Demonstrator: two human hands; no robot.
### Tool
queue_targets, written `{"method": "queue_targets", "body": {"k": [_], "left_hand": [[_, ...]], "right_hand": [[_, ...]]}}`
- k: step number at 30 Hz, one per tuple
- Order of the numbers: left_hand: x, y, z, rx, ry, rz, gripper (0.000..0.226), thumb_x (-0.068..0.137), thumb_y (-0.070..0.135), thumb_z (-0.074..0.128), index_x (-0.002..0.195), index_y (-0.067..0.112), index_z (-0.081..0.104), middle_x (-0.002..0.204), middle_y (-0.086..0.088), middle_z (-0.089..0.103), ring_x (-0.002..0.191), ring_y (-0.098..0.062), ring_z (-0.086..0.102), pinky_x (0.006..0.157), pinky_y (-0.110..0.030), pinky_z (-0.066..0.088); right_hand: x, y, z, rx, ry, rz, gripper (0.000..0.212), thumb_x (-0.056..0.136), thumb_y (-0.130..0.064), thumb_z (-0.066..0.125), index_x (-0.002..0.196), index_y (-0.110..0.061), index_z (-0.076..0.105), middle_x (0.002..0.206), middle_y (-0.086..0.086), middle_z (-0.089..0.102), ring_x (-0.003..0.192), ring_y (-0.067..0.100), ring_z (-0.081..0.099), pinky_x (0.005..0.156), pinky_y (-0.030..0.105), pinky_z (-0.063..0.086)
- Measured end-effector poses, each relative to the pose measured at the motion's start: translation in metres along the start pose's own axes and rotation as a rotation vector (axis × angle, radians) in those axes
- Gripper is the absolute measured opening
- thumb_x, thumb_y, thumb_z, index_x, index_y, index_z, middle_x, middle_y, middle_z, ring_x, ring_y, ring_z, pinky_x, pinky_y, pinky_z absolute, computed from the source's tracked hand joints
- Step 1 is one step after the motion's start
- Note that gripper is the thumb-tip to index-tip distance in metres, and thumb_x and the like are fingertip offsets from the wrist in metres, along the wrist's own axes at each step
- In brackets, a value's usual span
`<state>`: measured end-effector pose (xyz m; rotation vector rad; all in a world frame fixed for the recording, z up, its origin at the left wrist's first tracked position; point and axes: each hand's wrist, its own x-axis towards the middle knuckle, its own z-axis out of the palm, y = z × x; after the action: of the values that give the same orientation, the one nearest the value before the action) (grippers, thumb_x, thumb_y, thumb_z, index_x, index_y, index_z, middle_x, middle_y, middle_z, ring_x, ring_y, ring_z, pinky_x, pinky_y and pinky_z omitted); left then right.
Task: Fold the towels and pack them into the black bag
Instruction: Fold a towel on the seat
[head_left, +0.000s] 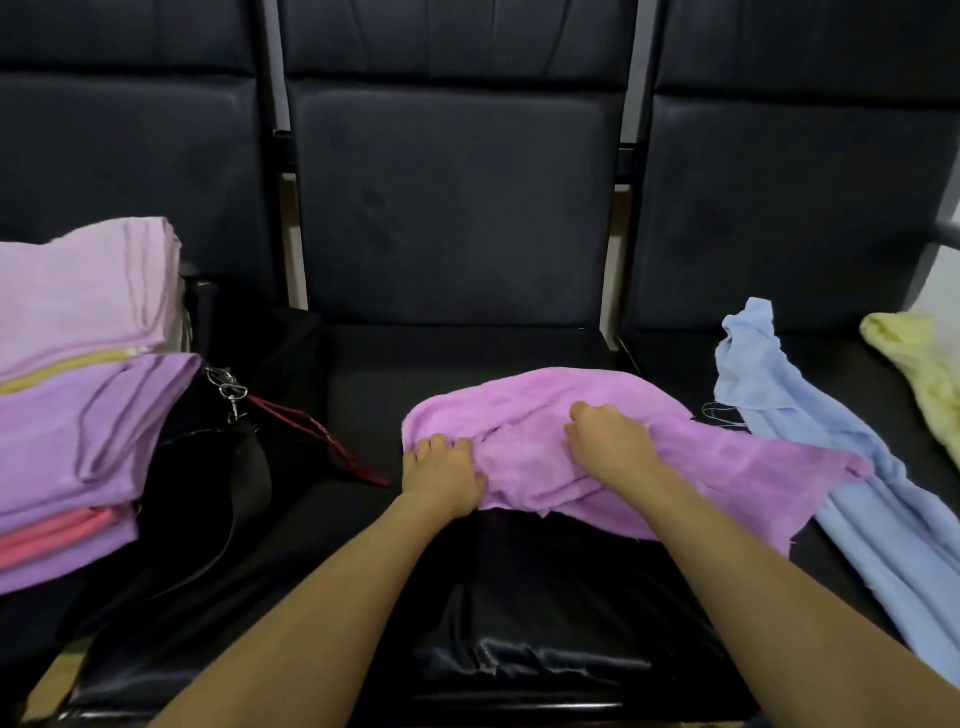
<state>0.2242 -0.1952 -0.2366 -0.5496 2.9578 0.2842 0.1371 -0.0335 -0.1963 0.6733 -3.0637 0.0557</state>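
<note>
Your left hand (441, 480) and right hand (610, 447) both grip a crumpled pink towel (545, 410) mid-bench.
It looks soft, light and limp; take hold at its corners.

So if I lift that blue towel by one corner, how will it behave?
The blue towel lies rumpled in soft folds, so it will probably hang limp and unfurl. It looks thin, likely light. Frayed threads at its edge might snag.

Dim, soft light here, and the black seats (457, 208) swallow most detail. A little glare shines off the front edge of the seat cushion (524, 660) below my arms. The picture is slightly soft all over, and the wide lens bends the seat backs outward at the edges.
</note>
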Motion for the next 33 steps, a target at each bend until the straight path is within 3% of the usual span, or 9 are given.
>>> {"method": "queue_targets", "body": {"k": [6,13,16,18,20,23,27,30,33], "left_hand": [[0.01,-0.014,-0.001,0.019,-0.043,-0.056,0.062,0.095,0.035,0.042,0.151,0.029,0.014,0.156,-0.012,0.004,0.143,-0.03,0.006,0.114,-0.046,0.007],[0.006,-0.019,0.002,0.228,0.133,-0.226,0.053,0.096,0.041,0.039,0.145,0.032,0.022,0.136,-0.018,0.028,0.119,-0.031,0.034,0.102,-0.038,0.027],[0.006,-0.018,0.002,0.227,0.097,-0.2,0.056,0.095,0.038,0.041,0.146,0.028,0.021,0.138,-0.018,0.037,0.122,-0.033,0.036,0.104,-0.04,0.025],[0.005,-0.019,0.001,0.202,0.119,-0.157,0.054,0.095,0.029,0.045,0.144,0.021,0.027,0.137,-0.015,0.041,0.122,-0.033,0.037,0.105,-0.04,0.025],[0.005,-0.019,-0.002,0.168,0.168,-0.089,0.048,0.095,0.018,0.044,0.141,0.017,0.034,0.136,-0.013,0.04,0.121,-0.032,0.039,0.104,-0.04,0.026],[0.006,-0.021,-0.013,-0.024,0.283,-0.01,0.044,0.097,0.015,0.042,0.14,0.016,0.036,0.137,-0.011,0.033,0.119,-0.031,0.041,0.103,-0.042,0.03],[0.007,-0.024,-0.03,-0.559,0.536,0.105,0.032,0.098,0.018,0.04,0.129,0.016,0.052,0.122,0.001,0.044,0.107,-0.025,0.047,0.089,-0.031,0.039],[0.002,-0.025,-0.038,-0.345,0.72,0.184,0.039,0.093,0.005,0.045,0.131,0.011,0.054,0.116,-0.007,0.048,0.1,-0.027,0.047,0.079,-0.029,0.034],[-0.004,-0.027,-0.04,-0.25,0.637,0.128,0.048,0.092,0.002,0.043,0.139,0.013,0.045,0.128,-0.01,0.044,0.103,-0.028,0.044,0.08,-0.032,0.037]], "right_hand": [[0.008,-0.004,0.018,-0.166,-0.053,-0.034,0.036,0.093,-0.043,0.044,0.118,-0.019,0.053,0.116,0.003,0.062,0.111,0.025,0.053,0.098,0.041,0.03],[0.008,-0.021,0.02,-0.116,0.012,-0.104,0.019,0.092,-0.014,0.039,0.1,-0.022,0.053,0.105,0.0,0.065,0.103,0.023,0.057,0.1,0.04,0.025],[0.009,-0.023,0.015,-0.107,0.131,-0.069,0.024,0.091,-0.01,0.038,0.11,-0.017,0.051,0.089,-0.002,0.066,0.091,0.022,0.06,0.096,0.038,0.026],[0.011,-0.021,0.009,-0.048,0.258,-0.017,0.021,0.094,-0.011,0.038,0.112,-0.015,0.048,0.065,-0.006,0.051,0.074,0.023,0.052,0.092,0.037,0.027],[0.012,-0.021,0.002,0.13,0.37,0.052,0.014,0.098,-0.013,0.036,0.105,-0.014,0.048,0.058,-0.007,0.041,0.07,0.023,0.05,0.087,0.035,0.025],[0.013,-0.022,-0.011,0.427,0.495,0.124,0.011,0.1,-0.017,0.035,0.094,-0.017,0.044,0.068,0.0,0.055,0.077,0.026,0.053,0.084,0.034,0.021],[0.013,-0.026,-0.026,0.687,0.602,0.165,0.012,0.1,-0.021,0.039,0.099,-0.015,0.05,0.083,0.0,0.062,0.08,0.02,0.049,0.08,0.029,0.017],[0.019,-0.022,-0.029,0.935,0.604,0.19,0.012,0.1,-0.02,0.04,0.102,-0.018,0.052,0.091,-0.006,0.063,0.082,0.015,0.05,0.099,0.035,0.027],[0.03,-0.019,-0.021,1.125,0.452,-0.069,0.036,0.099,-0.01,0.039,0.129,-0.029,0.048,0.112,-0.013,0.055,0.094,0.007,0.056,0.101,0.034,0.04]]}}
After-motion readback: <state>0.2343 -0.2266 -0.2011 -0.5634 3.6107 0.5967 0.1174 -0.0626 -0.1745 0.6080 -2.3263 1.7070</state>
